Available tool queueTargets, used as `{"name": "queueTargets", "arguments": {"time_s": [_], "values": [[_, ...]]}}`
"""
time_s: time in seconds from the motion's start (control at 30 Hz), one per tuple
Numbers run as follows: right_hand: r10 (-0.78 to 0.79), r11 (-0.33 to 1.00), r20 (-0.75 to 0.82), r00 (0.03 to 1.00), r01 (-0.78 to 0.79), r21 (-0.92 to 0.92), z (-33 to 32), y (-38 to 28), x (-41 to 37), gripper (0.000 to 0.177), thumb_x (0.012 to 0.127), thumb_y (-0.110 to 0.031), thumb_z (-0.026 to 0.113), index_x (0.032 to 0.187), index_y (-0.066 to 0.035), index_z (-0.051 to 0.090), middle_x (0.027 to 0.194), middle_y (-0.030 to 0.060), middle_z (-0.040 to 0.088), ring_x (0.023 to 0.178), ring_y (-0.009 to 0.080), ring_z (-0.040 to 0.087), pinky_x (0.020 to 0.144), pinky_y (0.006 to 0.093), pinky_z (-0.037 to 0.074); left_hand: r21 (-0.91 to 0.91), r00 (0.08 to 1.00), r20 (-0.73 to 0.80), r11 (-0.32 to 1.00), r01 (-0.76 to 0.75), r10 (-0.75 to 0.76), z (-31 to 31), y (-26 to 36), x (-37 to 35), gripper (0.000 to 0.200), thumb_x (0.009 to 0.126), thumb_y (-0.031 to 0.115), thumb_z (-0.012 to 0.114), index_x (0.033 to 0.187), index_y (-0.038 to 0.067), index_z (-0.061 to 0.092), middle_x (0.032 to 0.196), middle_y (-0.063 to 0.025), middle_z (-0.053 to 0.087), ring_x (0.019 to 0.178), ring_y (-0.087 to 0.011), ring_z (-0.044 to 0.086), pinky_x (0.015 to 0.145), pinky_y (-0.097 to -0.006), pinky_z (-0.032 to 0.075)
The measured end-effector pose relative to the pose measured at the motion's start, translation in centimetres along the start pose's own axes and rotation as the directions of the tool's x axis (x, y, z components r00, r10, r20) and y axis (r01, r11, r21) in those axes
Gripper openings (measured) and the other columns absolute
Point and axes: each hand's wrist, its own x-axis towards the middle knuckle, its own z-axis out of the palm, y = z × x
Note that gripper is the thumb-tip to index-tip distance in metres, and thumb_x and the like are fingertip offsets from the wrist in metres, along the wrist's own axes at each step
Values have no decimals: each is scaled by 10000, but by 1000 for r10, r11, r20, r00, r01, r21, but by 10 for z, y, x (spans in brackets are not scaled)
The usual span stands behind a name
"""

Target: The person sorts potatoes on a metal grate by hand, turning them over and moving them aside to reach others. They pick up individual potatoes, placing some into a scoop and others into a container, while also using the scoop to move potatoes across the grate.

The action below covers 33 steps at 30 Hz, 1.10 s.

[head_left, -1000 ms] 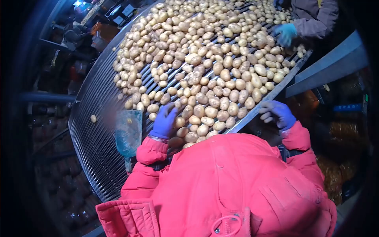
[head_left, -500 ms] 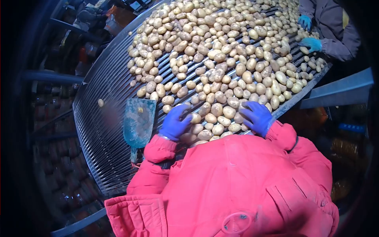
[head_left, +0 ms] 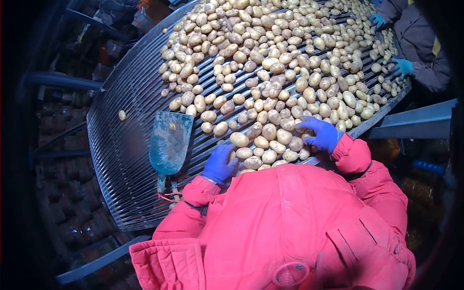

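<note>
Many potatoes [head_left: 270, 130] lie on a slatted metal table [head_left: 121, 164] in front of me. My left hand [head_left: 220, 163], in a blue glove, rests at the near left edge of the potatoes, its fingers curved beside them; whether it grips one cannot be made out. My right hand [head_left: 320, 134], also blue-gloved, has its fingers spread over potatoes at the near right side. A teal scoop [head_left: 170, 145] lies on the slats left of my left hand, its handle toward me. One lone potato [head_left: 122, 115] lies at the far left.
At the upper right a co-worker's two teal-gloved hands [head_left: 401, 67] touch potatoes near the table's edge. A grey metal beam [head_left: 415, 121] runs off to the right. A rail [head_left: 63, 81] stands at the left.
My left hand has moved down toward me, from among the potatoes to their near left edge. My right hand has shifted slightly up relative to my body. The co-worker's nearer hand has opened its fingers.
</note>
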Motion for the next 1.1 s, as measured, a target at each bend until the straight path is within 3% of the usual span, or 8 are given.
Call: {"name": "queueTargets", "arguments": {"time_s": [0.1, 0.2, 0.33, 0.53, 0.73, 0.87, 0.97, 1.1], "values": [[174, 960, 95, 980, -190, 208, -4, -21, -2, 556, 784, -220, 700, 1319, -150, 566, 1320, 149, 548, 1143, 340, 606, 973, 405, 498, -162, 986, -168, 987, -18, -10, -11, 6, 16, 441, 842, 154, 665, 1262, 58, 574, 1230, -195, 583, 1146, -368, 567, 997, -433, 462], [109, 990, 23, 994, -111, 90, 8, -21, 1, 628, 778, -253, 718, 1368, -164, 520, 1319, 158, 547, 1161, 343, 596, 987, 416, 490, -132, 975, -217, 988, -77, 47, -5, 2, 42, 392, 855, 196, 664, 1219, 58, 619, 1261, -193, 574, 1147, -372, 566, 999, -430, 462], [111, 977, -47, 993, -100, 191, 23, -13, 2, 641, 758, -254, 754, 1348, -111, 549, 1264, 141, 599, 1156, 304, 610, 975, 403, 507, 236, 991, -111, 971, -45, 73, 6, 32, 62, 557, 822, 414, 720, 1238, 62, 603, 1254, -221, 568, 1133, -395, 571, 958, -463, 481], [176, 949, -14, 984, -166, 268, 33, -15, 9, 574, 753, -292, 736, 1283, -117, 599, 1248, 157, 607, 1156, 323, 608, 999, 401, 490, 462, 888, 247, 853, 243, -387, -14, 63, 79, 659, 766, 582, 716, 1154, 59, 614, 1217, -224, 577, 1107, -373, 603, 878, -479, 525], [95, 983, -31, 995, -89, 158, 42, -17, 18, 626, 724, -346, 809, 1257, -96, 596, 1175, 155, 642, 1087, 329, 637, 959, 405, 507, 542, 943, 224, 836, 89, -245, -3, 47, 87, 711, 761, 612, 706, 1192, 53, 614, 1112, -208, 633, 1069, -367, 628, 855, -476, 527], [251, 819, -12, 968, -206, 536, 36, -8, 15, 542, 779, -269, 793, 1229, -42, 594, 1069, 121, 670, 975, 221, 658, 859, 347, 536, 25, 971, 187, 988, 149, -151, -14, 19, 82, 521, 853, 494, 686, 1104, 40, 645, 927, -147, 647, 913, -302, 642, 766, -426, 517], [302, 462, 75, 950, -215, 861, 19, 0, 19, 401, 883, -240, 680, 1190, 10, 611, 1034, 108, 666, 893, 175, 649, 766, 317, 545, -575, 969, 150, 780, 248, -198, 0, -5, 79, 414, 902, 424, 691, 1029, 31, 655, 781, -41, 607, 787, -154, 618, 706, -341, 502], [233, 380, 311, 921, -381, 843, 9, -13, 18, 348, 870, -231, 738, 1138, -30, 644, 963, 50, 668, 887, 134, 630, 795, 297, 523, -622, 909, 336, 667, 411, -247, -7, 38, 100, 432, 892, 427, 701, 966, 4, 651, 746, -63, 613, 735, -173, 608, 654, -342, 497]]}}
